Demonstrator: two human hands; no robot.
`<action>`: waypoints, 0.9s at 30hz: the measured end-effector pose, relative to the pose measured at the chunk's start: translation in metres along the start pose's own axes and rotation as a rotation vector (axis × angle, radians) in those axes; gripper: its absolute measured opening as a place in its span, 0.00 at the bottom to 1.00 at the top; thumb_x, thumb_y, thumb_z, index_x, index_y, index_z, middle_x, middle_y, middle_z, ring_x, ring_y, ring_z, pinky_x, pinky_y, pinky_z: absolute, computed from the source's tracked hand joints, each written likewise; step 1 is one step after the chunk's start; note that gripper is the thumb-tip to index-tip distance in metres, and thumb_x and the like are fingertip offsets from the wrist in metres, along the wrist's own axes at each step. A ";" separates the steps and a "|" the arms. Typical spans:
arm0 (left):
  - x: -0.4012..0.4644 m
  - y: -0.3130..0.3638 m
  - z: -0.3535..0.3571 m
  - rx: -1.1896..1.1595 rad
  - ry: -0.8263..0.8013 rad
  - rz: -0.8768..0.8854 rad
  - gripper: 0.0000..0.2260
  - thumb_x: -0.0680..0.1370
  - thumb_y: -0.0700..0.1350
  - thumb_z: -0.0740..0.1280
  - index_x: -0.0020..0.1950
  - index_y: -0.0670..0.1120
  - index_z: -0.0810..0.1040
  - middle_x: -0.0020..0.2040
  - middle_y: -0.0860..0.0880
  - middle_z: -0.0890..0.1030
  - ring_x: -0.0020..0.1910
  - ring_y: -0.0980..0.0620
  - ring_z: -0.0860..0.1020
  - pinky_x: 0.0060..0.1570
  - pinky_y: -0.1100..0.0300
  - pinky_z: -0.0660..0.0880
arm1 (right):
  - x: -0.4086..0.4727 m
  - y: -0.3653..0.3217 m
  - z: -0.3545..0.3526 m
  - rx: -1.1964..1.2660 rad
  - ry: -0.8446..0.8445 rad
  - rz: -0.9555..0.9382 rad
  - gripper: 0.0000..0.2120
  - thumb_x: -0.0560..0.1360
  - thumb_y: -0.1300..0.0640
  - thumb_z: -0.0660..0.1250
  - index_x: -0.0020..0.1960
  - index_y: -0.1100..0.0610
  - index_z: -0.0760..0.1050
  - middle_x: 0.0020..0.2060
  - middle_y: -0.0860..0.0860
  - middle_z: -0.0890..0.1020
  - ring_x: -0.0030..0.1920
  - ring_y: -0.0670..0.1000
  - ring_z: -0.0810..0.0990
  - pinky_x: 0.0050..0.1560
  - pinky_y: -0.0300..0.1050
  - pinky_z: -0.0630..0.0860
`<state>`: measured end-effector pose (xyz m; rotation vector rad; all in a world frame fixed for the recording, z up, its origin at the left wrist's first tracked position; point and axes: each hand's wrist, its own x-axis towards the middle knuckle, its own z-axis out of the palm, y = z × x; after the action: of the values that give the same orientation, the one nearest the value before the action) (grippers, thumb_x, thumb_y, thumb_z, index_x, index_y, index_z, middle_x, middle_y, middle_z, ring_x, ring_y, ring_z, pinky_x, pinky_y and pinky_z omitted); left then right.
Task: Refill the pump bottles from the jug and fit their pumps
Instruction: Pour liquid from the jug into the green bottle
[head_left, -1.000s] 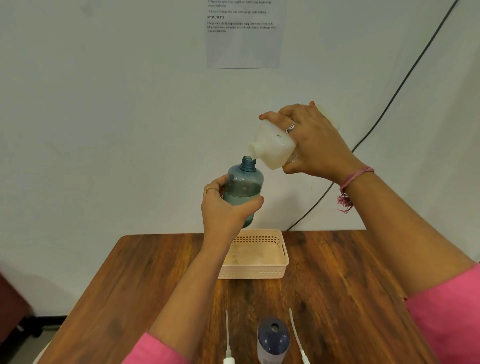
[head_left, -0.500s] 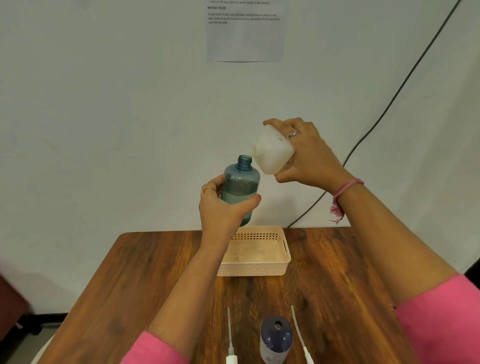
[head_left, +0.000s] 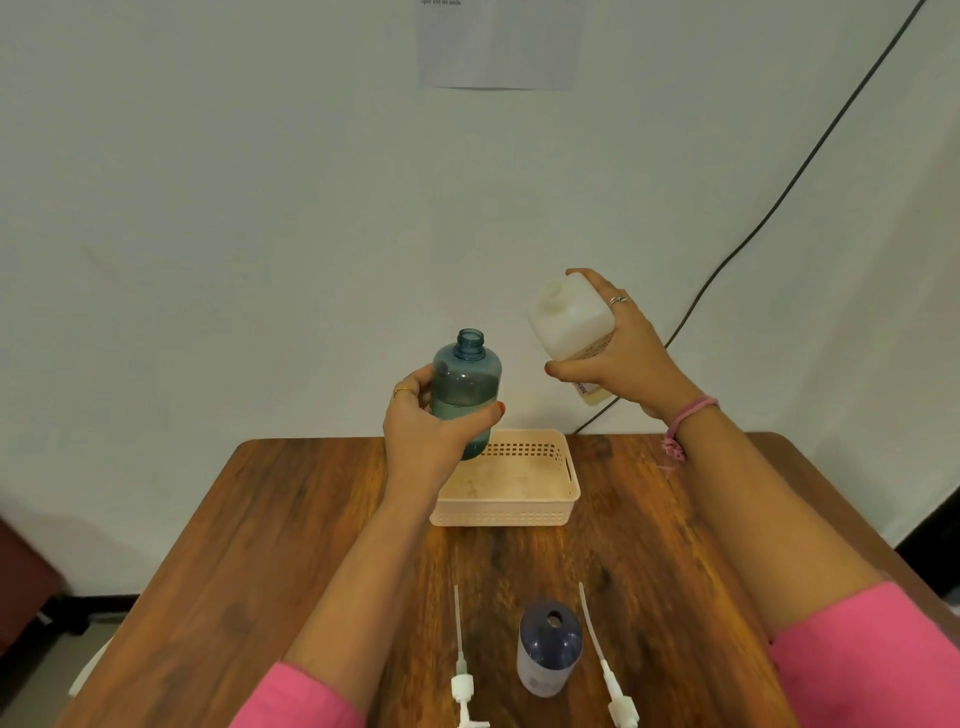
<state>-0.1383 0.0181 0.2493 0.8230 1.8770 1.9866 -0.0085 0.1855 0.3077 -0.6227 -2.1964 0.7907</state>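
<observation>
My left hand (head_left: 428, 434) grips a clear blue bottle (head_left: 464, 387) upright in the air above the table, its neck uncapped and liquid filling its lower half. My right hand (head_left: 621, 353) holds the white jug (head_left: 571, 325) to the right of the bottle, mouth pointing up and left, apart from the bottle's neck. A second bottle (head_left: 548, 649), dark blue on top and uncapped, stands near the table's front edge. Two white pumps with long tubes lie flat beside it, one on its left (head_left: 461, 670) and one on its right (head_left: 605, 670).
A peach plastic basket (head_left: 506, 512) sits mid-table under the held bottle. The wooden table (head_left: 260, 545) stands against a pale wall with a black cable (head_left: 769, 213) running down it and a paper sheet (head_left: 498, 47) pinned above.
The jug has tipped back upright and moved right and down, away from the blue bottle's mouth. My left hand has lowered the bottle slightly.
</observation>
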 end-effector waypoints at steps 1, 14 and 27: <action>-0.002 -0.004 -0.002 0.005 0.002 -0.007 0.34 0.62 0.43 0.81 0.65 0.48 0.72 0.58 0.53 0.78 0.53 0.61 0.77 0.48 0.66 0.77 | -0.003 0.004 0.002 0.053 0.005 0.025 0.44 0.58 0.57 0.80 0.67 0.40 0.63 0.58 0.52 0.72 0.55 0.54 0.75 0.50 0.50 0.80; -0.033 -0.074 -0.040 0.129 0.010 -0.097 0.35 0.61 0.43 0.82 0.65 0.46 0.73 0.59 0.51 0.79 0.57 0.53 0.78 0.51 0.66 0.76 | -0.052 0.033 0.038 0.423 0.058 0.185 0.41 0.61 0.66 0.80 0.68 0.46 0.67 0.57 0.49 0.77 0.55 0.47 0.79 0.48 0.44 0.81; -0.074 -0.164 -0.075 0.161 0.023 -0.342 0.33 0.63 0.38 0.80 0.64 0.49 0.72 0.56 0.54 0.77 0.57 0.54 0.76 0.55 0.60 0.75 | -0.094 0.066 0.068 0.432 0.100 0.316 0.43 0.60 0.66 0.80 0.68 0.46 0.65 0.60 0.50 0.76 0.60 0.49 0.77 0.52 0.45 0.81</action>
<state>-0.1518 -0.0667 0.0740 0.4770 2.0503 1.6620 0.0124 0.1483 0.1806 -0.7738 -1.7766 1.3221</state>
